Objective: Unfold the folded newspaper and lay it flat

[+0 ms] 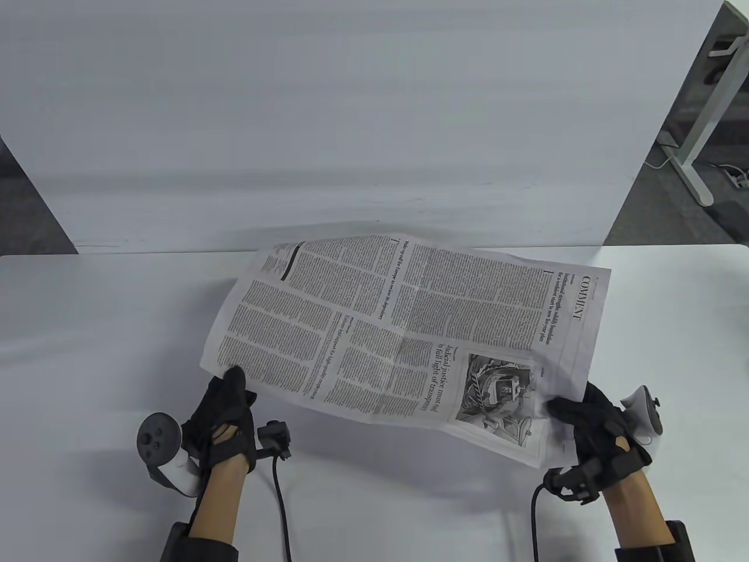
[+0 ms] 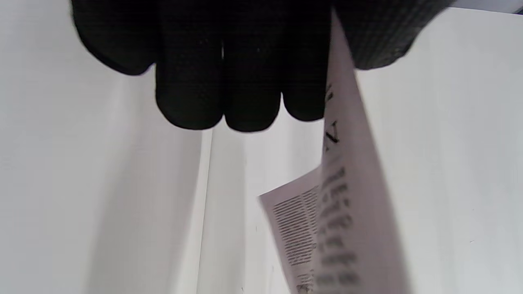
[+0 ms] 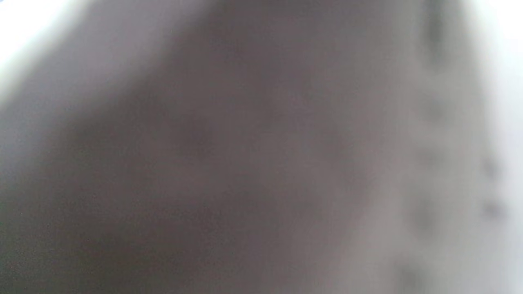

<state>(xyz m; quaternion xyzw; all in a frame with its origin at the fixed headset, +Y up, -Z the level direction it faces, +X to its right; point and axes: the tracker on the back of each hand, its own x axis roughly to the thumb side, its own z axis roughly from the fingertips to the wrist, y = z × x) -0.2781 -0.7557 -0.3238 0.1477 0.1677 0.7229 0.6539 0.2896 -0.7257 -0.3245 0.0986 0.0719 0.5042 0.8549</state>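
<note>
Pinching the near-left corner of the newspaper page (image 1: 404, 339), the left hand (image 1: 225, 418) grips it between thumb and fingers (image 2: 220, 94); the right hand (image 1: 597, 424) grips the near-right corner. Opened out and creased, the sheet hangs between them over the white table (image 1: 88, 328), its far edge near the white backboard (image 1: 351, 117).

Even, bright light falls from overhead in the table view, which is sharp, with soft shadows under the newspaper (image 1: 404, 339). The left wrist view is softly blurred; its gloved fingers (image 2: 220, 81) are black, without detail. The right wrist view is a grey, unfocused smear.
</note>
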